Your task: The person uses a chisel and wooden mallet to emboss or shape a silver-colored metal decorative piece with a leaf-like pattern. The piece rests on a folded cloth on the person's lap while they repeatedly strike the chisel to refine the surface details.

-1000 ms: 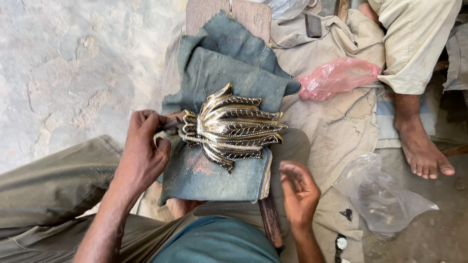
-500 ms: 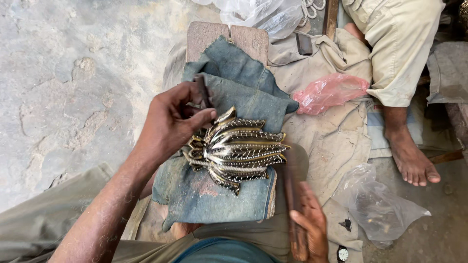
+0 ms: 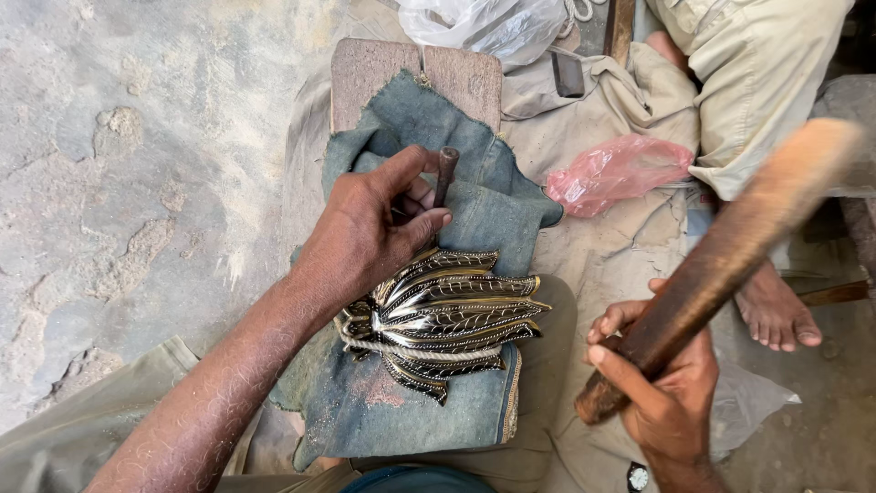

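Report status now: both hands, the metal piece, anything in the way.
Left hand grips a thin metal punch above the metal leaf ornament. Right hand grips a wooden mallet, raised. Ornament lies on blue cloth. Nothing blocks it.

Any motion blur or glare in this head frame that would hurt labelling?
Head view: the wooden handle in the right hand smears toward its upper end; glare streaks the metal leaf ornament; the left hand and its punch stay sharp; daylight is even.
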